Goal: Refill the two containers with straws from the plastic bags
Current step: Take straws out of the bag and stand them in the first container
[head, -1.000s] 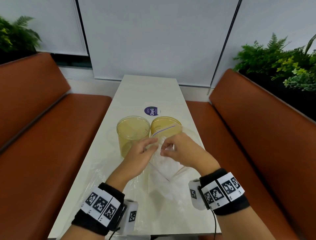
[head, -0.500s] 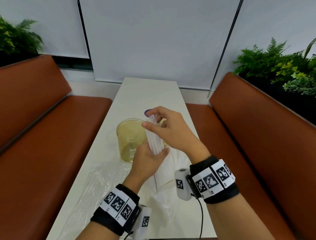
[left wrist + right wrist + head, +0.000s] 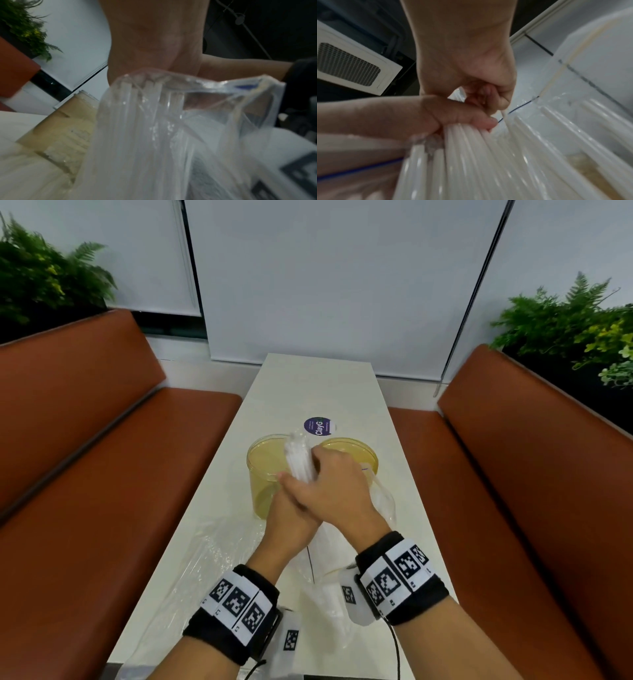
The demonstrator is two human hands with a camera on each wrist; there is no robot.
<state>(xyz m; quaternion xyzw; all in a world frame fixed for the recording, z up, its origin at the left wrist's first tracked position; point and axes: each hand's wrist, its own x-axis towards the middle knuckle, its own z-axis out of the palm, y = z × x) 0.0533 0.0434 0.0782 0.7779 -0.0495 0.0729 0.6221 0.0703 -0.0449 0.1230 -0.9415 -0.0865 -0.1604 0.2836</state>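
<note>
Two yellowish clear containers stand side by side mid-table, the left container (image 3: pixel 265 470) and the right container (image 3: pixel 356 455). My right hand (image 3: pixel 320 479) grips a bundle of white straws (image 3: pixel 297 455) that sticks up over the left container's rim. In the right wrist view its fingers (image 3: pixel 481 93) curl round the straws (image 3: pixel 471 155). Just below, my left hand (image 3: pixel 291 517) holds the clear plastic bag (image 3: pixel 329 546) at its mouth, thumb (image 3: pixel 462 117) pressed on the straws. The bag mouth (image 3: pixel 188 86) shows more straws inside, beside the left container (image 3: pixel 65 129).
A second crumpled clear bag (image 3: pixel 191 580) lies on the white table (image 3: pixel 308 385) at my near left. A round purple sticker (image 3: pixel 318 426) sits behind the containers. Brown bench seats (image 3: pixel 113 474) flank the narrow table, with plants behind them.
One second ago both hands pinched the bag mouth on the table. Since then my right hand has drawn a straw bundle up out of the bag and brought it over the left container.
</note>
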